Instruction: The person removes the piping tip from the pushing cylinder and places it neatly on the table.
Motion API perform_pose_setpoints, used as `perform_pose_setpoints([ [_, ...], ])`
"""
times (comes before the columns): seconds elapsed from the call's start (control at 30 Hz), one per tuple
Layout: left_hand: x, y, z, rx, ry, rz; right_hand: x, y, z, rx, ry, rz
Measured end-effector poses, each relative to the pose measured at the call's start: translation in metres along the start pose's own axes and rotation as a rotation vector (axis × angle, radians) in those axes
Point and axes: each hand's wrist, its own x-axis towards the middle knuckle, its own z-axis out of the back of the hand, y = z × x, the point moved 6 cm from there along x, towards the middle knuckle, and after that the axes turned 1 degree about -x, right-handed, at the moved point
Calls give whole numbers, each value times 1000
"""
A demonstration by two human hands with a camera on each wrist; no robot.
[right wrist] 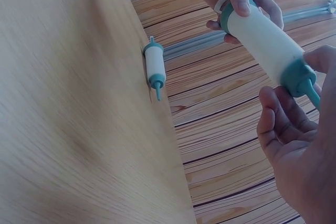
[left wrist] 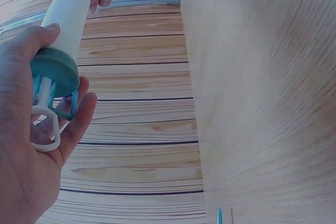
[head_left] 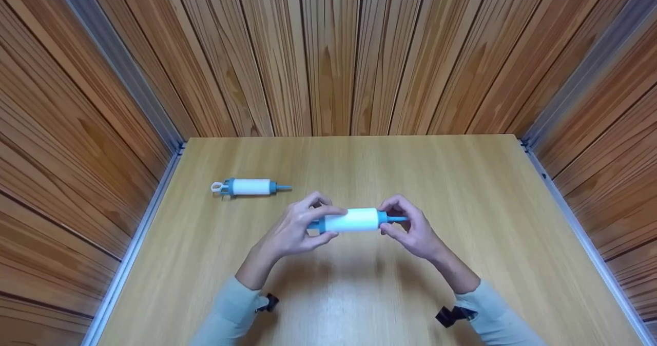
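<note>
A decorating-type syringe (head_left: 362, 219) with a white barrel, teal ends and a thin teal nozzle is held level above the table between both hands. My left hand (head_left: 293, 229) grips its plunger end, thumb on the barrel. In the left wrist view, the white plunger ring (left wrist: 54, 129) lies beside the palm. At the other end, my right hand (head_left: 418, 233) pinches the teal nozzle cap (right wrist: 297, 76) between thumb and fingers. A second, similar syringe (head_left: 251, 187) lies on the table to the left, nozzle pointing right.
The wooden table (head_left: 462, 171) has metal rails (head_left: 146, 238) along its left and right sides. Wood-plank walls (head_left: 328, 58) rise behind it and at both sides. A small black device (head_left: 454, 315) is strapped at each wrist.
</note>
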Motion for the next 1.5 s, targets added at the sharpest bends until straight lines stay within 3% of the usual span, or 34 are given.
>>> perform_pose_setpoints([
  [0.33, 1, 1, 0, 4, 16, 8, -1, -3, 1, 0, 2, -81],
  [0.63, 0, 1, 0, 16, 12, -10, 2, 0, 2, -21, 12, -44],
  [0.93, -2, 3, 0, 4, 27, 15, 1, 1, 3, -77, 12, -50],
  [1.23, -1, 0, 3, 12, 11, -10, 2, 0, -2, -37, 38, -28],
  [1.5, -1, 1, 2, 7, 18, -4, 1, -3, -3, 6, 39, -67],
])
